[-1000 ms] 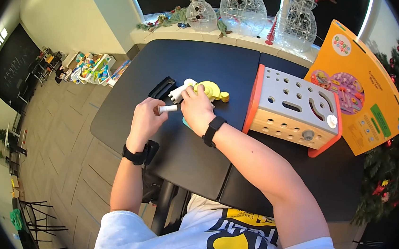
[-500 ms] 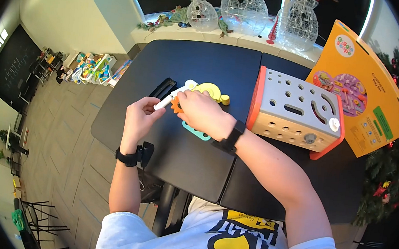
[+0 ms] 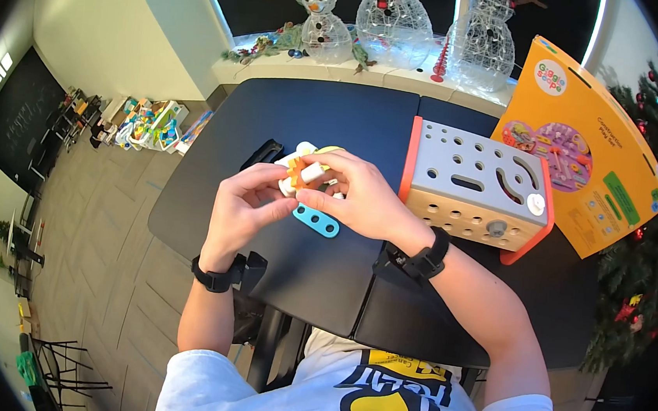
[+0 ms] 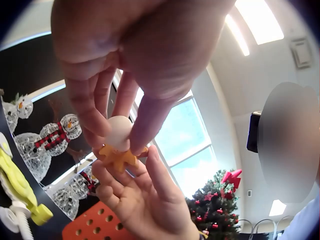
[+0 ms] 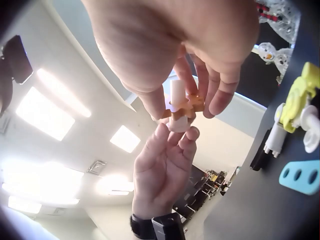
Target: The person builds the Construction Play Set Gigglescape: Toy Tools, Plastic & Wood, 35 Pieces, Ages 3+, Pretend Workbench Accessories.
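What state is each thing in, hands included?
Left hand: pinching the white peg by its head
Right hand: holding the orange gear
White peg: pushed through the gear
Orange gear: raised, around the peg
Blue strip: lying flat
Wooden box: standing
Cardboard box: standing upright
Ceiling lights: lit

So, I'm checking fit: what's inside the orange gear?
A white bolt: its shaft shows on one side of the gear, its head on the other; the stretch within is covered.
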